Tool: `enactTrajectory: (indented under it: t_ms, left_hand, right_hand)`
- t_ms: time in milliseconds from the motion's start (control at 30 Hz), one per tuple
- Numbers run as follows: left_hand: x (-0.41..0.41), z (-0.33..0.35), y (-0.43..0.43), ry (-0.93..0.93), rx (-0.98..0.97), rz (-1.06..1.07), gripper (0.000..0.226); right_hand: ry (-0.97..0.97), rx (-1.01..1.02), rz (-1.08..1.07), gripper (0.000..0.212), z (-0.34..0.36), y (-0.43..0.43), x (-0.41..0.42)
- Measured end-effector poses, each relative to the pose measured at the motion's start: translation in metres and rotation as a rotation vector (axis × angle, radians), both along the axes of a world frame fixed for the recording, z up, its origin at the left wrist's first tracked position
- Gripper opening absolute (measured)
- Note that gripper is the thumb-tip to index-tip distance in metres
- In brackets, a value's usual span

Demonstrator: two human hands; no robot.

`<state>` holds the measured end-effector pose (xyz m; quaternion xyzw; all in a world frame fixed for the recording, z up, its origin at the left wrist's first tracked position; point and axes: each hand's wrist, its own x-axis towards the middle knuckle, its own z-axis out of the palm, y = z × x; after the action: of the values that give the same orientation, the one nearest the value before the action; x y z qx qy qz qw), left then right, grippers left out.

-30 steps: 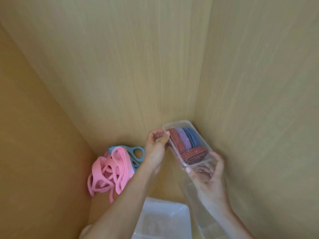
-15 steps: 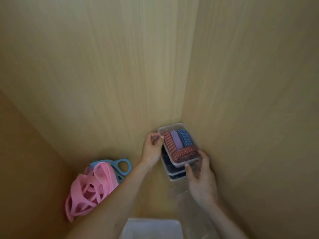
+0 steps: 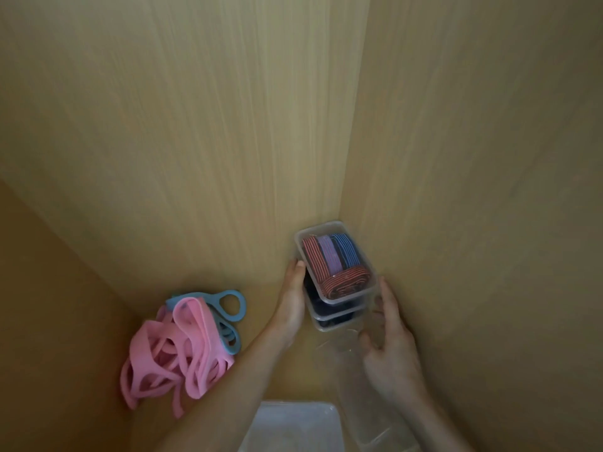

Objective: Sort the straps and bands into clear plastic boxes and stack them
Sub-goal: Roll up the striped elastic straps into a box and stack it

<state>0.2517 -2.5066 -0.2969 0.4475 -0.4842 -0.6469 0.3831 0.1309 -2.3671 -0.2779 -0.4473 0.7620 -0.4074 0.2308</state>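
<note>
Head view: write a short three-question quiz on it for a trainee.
1. True or false: the top box of rolled bands sits on a second clear box.
2. The pink straps lie: A) in the top box; B) loose, left of the stack; C) in a closed drawer.
3. Short answer: which of the hands touches the stack's left side?
Key: 1 true; 2 B; 3 left hand.
</note>
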Motion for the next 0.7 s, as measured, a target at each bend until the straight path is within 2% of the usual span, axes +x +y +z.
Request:
enactTrajectory:
  t_ms: [267, 400, 500, 567, 633, 700]
  left_hand:
    - [-0.021, 0.014, 0.000, 0.051, 0.044, -0.022, 0.057]
    - [-0.014, -0.008, -0.018, 0.071, 0.050, 0.017, 0.053]
    - [-0.005, -0.008, -0.011, 0.015, 0.045, 0.126, 0.042]
    - [0.007, -0.014, -0.005, 0.011, 0.034, 0.197, 0.052]
    - [0.026, -0.018, 0.007, 0.034, 0.052, 0.258, 0.053]
    - [0.051, -0.022, 0.027, 0.026, 0.046, 0.308, 0.042]
  right_hand:
    - [-0.126, 0.019, -0.041, 0.100, -0.015, 0.039, 0.003]
    - [-0.132, -0.006, -0.015, 0.089, -0.041, 0.036, 0.010]
    - [-0.135, -0.037, -0.003, 0.084, -0.052, 0.045, 0.009]
    - [-0.153, -0.059, 0.003, 0.081, -0.058, 0.047, 0.008]
    - [-0.162, -0.054, 0.020, 0.071, -0.062, 0.048, 0.009]
    - [-0.099, -0.016, 0.082, 0.055, -0.062, 0.052, 0.013]
